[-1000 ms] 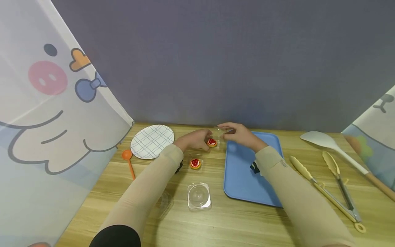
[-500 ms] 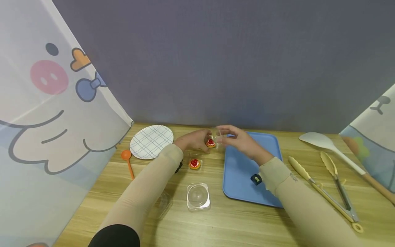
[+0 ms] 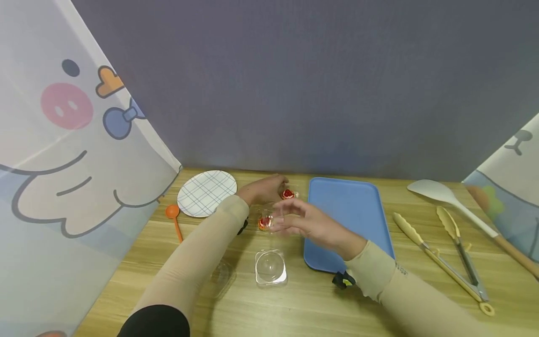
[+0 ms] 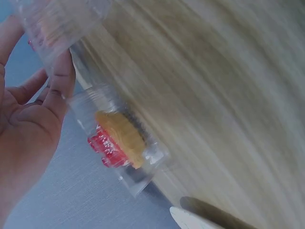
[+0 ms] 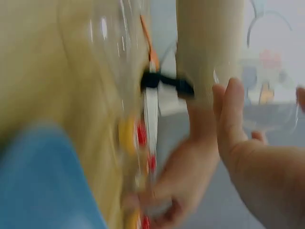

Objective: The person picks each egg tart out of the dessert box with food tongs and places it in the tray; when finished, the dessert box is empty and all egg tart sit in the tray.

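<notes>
In the head view my left hand (image 3: 265, 188) stays at the left side of the farther tart (image 3: 288, 194), a red-topped one in a clear plastic box. Its thumb and finger grip that box (image 4: 71, 19) in the left wrist view. A second tart (image 3: 264, 223) in a clear box (image 4: 136, 183) lies nearer me. Just right of it hovers my right hand (image 3: 313, 224), blurred by motion and partly covering that box. Between its thumb and fingers the right wrist view shows a see-through plastic lid (image 5: 276, 119).
Two more clear plastic pieces (image 3: 270, 267) (image 3: 221, 278) lie in front. At left are a checked oval plate (image 3: 206, 193) and an orange spoon (image 3: 172, 212). On the right stand a blue tray (image 3: 347, 201), yellow-tipped tongs (image 3: 446, 262) and a white ladle-like utensil (image 3: 438, 192).
My right hand has come away from the farther tart, moving towards me and left with the clear lid, to beside the nearer tart. The left hand has barely moved.
</notes>
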{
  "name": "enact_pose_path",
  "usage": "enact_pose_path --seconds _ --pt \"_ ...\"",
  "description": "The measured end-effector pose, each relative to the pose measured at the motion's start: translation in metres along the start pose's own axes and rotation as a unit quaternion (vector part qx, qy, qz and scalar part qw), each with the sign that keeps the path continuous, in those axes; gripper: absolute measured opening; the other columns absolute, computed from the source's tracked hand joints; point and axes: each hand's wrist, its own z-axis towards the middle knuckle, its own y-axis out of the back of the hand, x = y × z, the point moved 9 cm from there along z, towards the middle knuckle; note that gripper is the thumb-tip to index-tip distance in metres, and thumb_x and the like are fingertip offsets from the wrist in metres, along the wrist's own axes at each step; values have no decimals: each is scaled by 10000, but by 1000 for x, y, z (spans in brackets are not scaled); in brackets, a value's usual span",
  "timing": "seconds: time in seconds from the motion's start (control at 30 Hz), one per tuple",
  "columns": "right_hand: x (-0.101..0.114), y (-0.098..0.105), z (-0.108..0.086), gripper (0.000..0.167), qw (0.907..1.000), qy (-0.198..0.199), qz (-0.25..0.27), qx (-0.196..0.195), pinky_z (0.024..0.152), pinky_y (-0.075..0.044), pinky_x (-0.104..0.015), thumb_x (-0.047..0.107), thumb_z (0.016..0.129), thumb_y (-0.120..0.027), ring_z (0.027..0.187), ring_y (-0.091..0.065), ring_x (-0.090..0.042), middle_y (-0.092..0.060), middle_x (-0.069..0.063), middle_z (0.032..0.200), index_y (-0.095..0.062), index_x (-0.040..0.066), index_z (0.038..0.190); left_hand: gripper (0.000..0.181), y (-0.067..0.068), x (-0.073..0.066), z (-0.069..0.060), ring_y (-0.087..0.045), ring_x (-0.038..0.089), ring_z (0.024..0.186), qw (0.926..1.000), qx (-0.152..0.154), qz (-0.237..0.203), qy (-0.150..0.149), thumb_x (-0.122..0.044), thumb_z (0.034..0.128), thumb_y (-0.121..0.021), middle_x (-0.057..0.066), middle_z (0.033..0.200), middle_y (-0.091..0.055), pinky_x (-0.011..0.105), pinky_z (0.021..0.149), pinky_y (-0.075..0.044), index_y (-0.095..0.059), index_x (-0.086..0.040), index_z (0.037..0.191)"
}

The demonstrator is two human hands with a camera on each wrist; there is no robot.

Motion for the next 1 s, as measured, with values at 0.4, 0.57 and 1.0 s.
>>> enact_pose_path --seconds 0.4,0.57,1.0 --pt "-54 -88 -48 507 9851 -1029 571 1255 873 -670 -401 223 1080 -628 1052 -798 -325 -681 -185 1237 -455 -90 1440 1031 4 -5 -2 -469 321 1514 9997 50 236 20 -300 831 -905 122 1642 -434 475 1267 -418 -333 -73 1658" --pt "-79 -110 -66 435 9779 -1316 607 1504 801 -664 -326 200 1062 -654 1009 -809 -296 -688 -49 1127 -491 -32 1392 1052 7 -5 -3 -406 332 1561 9997 39 226 25 -295 810 -921 127 1651 -432 493 1298 -372 -337 -63 1654" --pt "-110 -123 -66 348 9825 -1550 619 822 781 -662 -298 46 960 -718 851 -742 -183 -575 -87 1103 -552 10 1264 1062 12 -4 -6 -423 339 1545 9996 -19 282 54 -330 806 -929 127 1653 -427 506 1275 -404 -341 -72 1652"
